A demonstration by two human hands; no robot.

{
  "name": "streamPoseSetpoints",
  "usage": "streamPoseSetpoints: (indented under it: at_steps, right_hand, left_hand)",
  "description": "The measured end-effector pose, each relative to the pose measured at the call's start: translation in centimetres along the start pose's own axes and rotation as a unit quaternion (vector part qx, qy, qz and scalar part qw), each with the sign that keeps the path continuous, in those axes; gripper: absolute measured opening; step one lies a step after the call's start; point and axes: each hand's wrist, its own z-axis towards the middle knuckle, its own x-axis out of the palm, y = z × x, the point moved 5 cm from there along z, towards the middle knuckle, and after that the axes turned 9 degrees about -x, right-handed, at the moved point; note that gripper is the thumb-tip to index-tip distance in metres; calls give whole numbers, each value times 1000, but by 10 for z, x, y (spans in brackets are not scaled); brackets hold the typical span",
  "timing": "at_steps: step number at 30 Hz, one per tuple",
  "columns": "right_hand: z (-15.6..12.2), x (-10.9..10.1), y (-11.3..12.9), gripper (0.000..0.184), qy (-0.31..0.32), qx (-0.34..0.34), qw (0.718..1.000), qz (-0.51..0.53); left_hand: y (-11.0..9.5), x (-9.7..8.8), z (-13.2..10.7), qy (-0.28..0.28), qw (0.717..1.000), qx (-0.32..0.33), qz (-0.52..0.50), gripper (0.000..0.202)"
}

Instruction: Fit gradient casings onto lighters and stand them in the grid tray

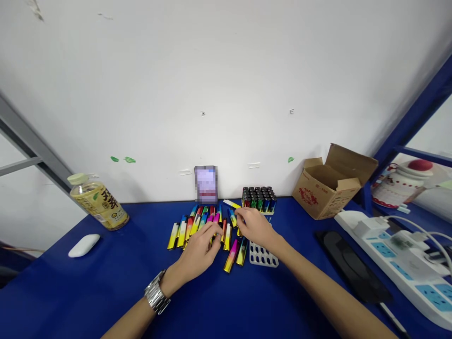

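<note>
Colourful metallic lighters (182,231) lie in a loose pile on the blue table. My left hand (202,249) is over the pile's right part, fingers curled down among the lighters; what sits between its fingertips is hidden. Just right of it, my right hand (253,225) has its fingers pinched at a yellow and white lighter (232,204) that sticks out to the left. Under my right wrist lies a white tray with oval holes (263,256), partly covered. Behind that hand, several lighters stand upright in a tight block (259,197), black tops up. A pink-yellow lighter (231,256) lies in front.
A phone (206,184) leans on the wall. At left are a bottle (100,202) and a white case (84,245). To the right stand an open cardboard box (318,188), a black flat device (353,263) and a power strip (395,263) with plugs and cables.
</note>
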Motion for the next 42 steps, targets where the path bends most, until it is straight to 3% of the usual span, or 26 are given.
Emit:
streamPoseSetpoints:
  at_steps: [4,7,14,17,21,29,34,42]
  right_hand:
    - [-26,-7,-5,24,24,73,994,-81]
    - [-51,-8,-11,42,76,94,986,-114]
    - [-85,-11,-24,67,227,-2,974,8]
    - [-88,-12,-22,67,225,-44,973,38]
    - [-89,-8,-16,65,220,-49,974,33]
    - [-87,-2,-8,60,197,-74,977,40]
    - [-88,0,-7,52,184,-85,978,45]
    - [-85,2,4,49,175,-92,975,103]
  left_hand:
    - [-2,3,-11,1,998,11,68,22]
    - [-6,9,-20,6,989,9,146,23]
    - [-15,31,-27,69,970,-17,232,29]
    - [-14,34,-28,80,968,-26,236,29]
    - [-13,33,-28,102,967,-42,230,26]
    - [-10,31,-28,100,972,-137,160,18]
    - [-2,34,-32,129,967,-218,22,25]
    - [-8,29,-31,66,974,-160,-145,30]
